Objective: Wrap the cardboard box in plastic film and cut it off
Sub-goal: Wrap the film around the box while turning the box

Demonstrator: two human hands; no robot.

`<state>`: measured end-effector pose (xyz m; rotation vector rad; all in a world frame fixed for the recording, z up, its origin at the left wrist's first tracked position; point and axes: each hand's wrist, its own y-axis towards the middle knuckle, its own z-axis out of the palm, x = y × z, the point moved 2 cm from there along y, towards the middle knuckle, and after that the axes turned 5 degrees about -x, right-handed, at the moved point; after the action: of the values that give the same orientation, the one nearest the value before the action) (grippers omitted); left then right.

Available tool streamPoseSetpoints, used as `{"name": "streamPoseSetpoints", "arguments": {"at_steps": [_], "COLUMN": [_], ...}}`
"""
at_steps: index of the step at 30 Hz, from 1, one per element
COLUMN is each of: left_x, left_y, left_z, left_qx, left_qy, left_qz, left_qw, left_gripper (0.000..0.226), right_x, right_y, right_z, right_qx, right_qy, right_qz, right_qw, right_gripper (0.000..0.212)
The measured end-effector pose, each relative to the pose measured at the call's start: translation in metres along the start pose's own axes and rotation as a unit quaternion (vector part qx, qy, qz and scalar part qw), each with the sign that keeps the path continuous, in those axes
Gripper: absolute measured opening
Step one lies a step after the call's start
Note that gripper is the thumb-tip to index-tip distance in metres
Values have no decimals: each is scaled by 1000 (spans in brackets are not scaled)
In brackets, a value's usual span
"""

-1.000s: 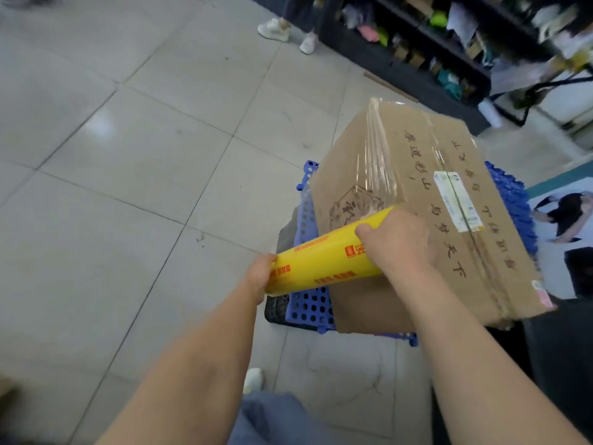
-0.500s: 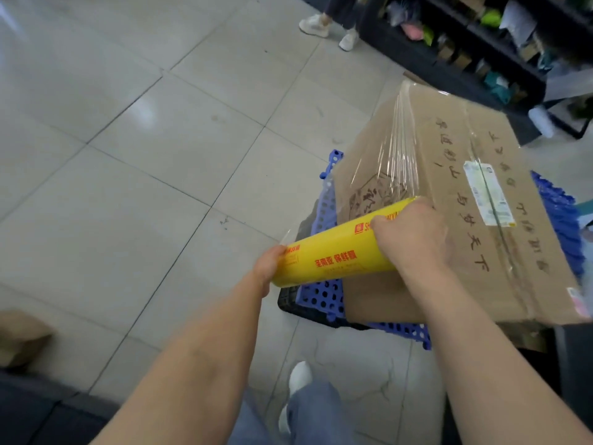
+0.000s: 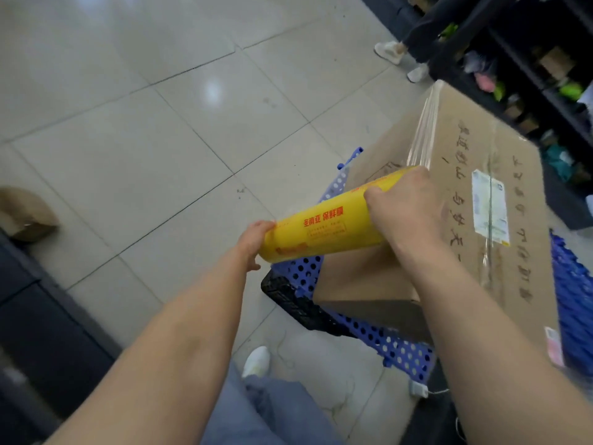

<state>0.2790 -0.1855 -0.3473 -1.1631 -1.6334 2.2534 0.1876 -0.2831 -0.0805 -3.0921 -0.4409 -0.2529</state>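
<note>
A large cardboard box point(image 3: 468, 194) with handwritten characters and a white label lies on a blue perforated plastic crate point(image 3: 378, 345). A yellow roll of plastic film point(image 3: 324, 226) is held slanted across the box's near left corner. My left hand point(image 3: 256, 239) grips the roll's lower end, and my right hand point(image 3: 404, 207) grips its upper end against the box top. A band of clear film point(image 3: 423, 130) stretches from the roll up over the box's far left edge.
Grey tiled floor spreads to the left. Dark shelving point(image 3: 529, 69) with goods runs along the top right, and another person's legs point(image 3: 417, 43) stand beside it. A brown paper bag point(image 3: 25, 213) lies at the left. My white shoe point(image 3: 256, 361) is below.
I have stepped around the box toward its left, so the view has swung. The roll has turned in my hands and the film band stays stretched to the far edge.
</note>
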Motion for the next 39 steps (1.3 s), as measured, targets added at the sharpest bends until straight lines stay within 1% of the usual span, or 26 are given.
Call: {"name": "streamPoseSetpoints", "arguments": {"at_steps": [4,8,12,14,15,18,20,24,29,35,39], "left_x": [21,32,39,44,46,49,55,63,58,65,81], "left_y": [-15,-32,-35,-32,-33,-44,-49,-49,-49,-60,-66], "left_z": [2,3,-1,-5,-7,-7,-5,-1,5,12,23], "left_qx": [17,22,24,9,3,-4,-8,-19,-29,-53,-56], "left_qy": [10,3,-19,-37,-43,-42,-33,-42,-50,-93,-139], "left_qz": [-26,-51,-57,-62,-63,-60,-64,-67,-46,-31,-20], "left_qw": [999,998,998,997,997,997,997,997,997,994,988], "left_gripper": [53,40,60,72,72,65,66,65,63,59,59], "right_x": [0,-3,-4,-4,-4,-3,-4,-8,-6,-7,-13], "right_y": [-10,-31,-44,-50,-53,-66,-78,-96,-92,-90,-92], "right_z": [-5,-3,-6,-7,-8,-8,-7,-6,-5,-3,-5], "right_qx": [-3,-3,16,18,18,17,17,27,34,39,42], "right_qy": [-9,-17,-20,-20,-22,-49,-65,-85,-94,-87,-68], "right_qz": [-21,-25,-22,-19,-17,-22,-30,-42,-47,-111,-176], "right_qw": [1000,1000,999,999,999,998,997,995,994,989,981], "right_gripper": [51,50,49,45,43,42,43,33,31,33,26]}}
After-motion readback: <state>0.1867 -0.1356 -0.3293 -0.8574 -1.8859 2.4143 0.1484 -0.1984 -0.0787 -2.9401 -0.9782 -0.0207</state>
